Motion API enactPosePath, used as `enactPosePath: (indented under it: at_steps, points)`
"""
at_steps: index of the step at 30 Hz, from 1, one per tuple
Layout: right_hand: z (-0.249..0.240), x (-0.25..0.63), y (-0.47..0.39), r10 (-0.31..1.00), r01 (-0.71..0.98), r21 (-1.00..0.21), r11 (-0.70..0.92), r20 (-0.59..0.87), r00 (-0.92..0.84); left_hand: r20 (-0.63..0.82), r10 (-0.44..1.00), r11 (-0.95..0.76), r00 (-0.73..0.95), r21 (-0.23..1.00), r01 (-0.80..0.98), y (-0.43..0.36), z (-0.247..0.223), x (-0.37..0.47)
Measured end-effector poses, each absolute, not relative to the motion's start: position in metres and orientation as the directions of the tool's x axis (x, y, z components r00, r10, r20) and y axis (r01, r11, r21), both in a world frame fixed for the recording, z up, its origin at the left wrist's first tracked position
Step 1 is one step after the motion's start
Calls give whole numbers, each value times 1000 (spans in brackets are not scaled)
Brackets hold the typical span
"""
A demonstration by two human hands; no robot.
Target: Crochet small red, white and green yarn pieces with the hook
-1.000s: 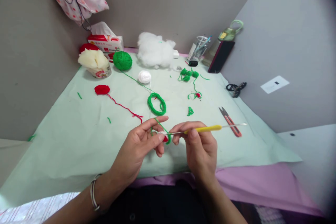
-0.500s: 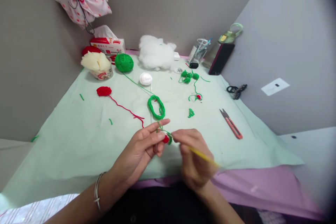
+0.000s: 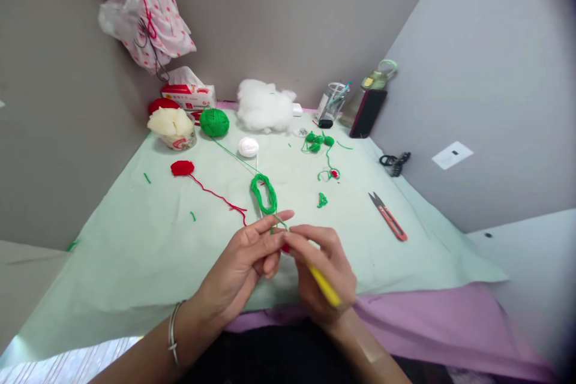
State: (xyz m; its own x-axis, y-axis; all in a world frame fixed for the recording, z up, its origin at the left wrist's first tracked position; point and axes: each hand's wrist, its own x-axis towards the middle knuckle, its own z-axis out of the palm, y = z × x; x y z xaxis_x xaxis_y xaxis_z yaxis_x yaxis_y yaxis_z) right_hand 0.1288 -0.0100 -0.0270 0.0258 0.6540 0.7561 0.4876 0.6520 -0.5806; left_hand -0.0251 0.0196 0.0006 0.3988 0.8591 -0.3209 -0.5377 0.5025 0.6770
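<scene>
My left hand [image 3: 245,264] pinches a small crocheted piece [image 3: 285,248], of which a bit of red shows between the hands. Green yarn runs over its raised index finger. My right hand [image 3: 320,270] is closed on a yellow-handled crochet hook [image 3: 324,285], with its tip at the yarn beside the left fingertips. Most of the piece is hidden by the fingers. Just beyond the left hand lies a loose green yarn loop [image 3: 263,194], and a white yarn ball [image 3: 248,147] sits behind it.
Red-handled snips [image 3: 387,216] lie at the right. Small green pieces [image 3: 317,141], white stuffing [image 3: 264,106], a green yarn ball [image 3: 215,123] and a paper cup [image 3: 180,138] stand farther back. A flat red piece [image 3: 182,168] is at the left, a phone [image 3: 368,114] at the back right.
My right hand has come closer to my left, covering more of the red piece, and the hook's handle now points more steeply towards me. The camera view has shifted slightly.
</scene>
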Motion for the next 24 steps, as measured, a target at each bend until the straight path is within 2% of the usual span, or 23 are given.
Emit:
enactPosePath:
  at_steps: [3,5,7,12,16,19,21,22,24]
  points:
    - [-20,131,-6,815,88,-846,526,531,233,-321,855,510,408,665,-545,20,5,-31]
    - [-18,129,-2,889,-158,-886,435,396,229,-290,888,448,356,721,-528,19,8,-32]
    - [-19,124,1,920,-229,-894,385,354,167,-253,920,376,300,788,-488,17,8,-30]
    - [-21,115,2,931,-181,-917,356,333,147,-187,951,269,246,892,-363,13,1,-29]
    - [-18,115,-1,937,-195,-919,344,322,133,-16,994,28,106,994,-107,14,-3,-36]
    - [-17,116,-3,932,-165,-923,349,322,167,187,982,-183,-9,969,163,14,2,-39]
    - [-17,115,-5,905,-75,-915,397,377,195,265,964,-250,-31,938,242,15,7,-39]
    - [-17,114,-6,876,-3,-894,448,438,202,251,968,-240,-22,943,230,15,10,-39]
    - [-16,112,-11,780,176,-800,573,599,181,127,991,-130,31,985,110,15,14,-39]
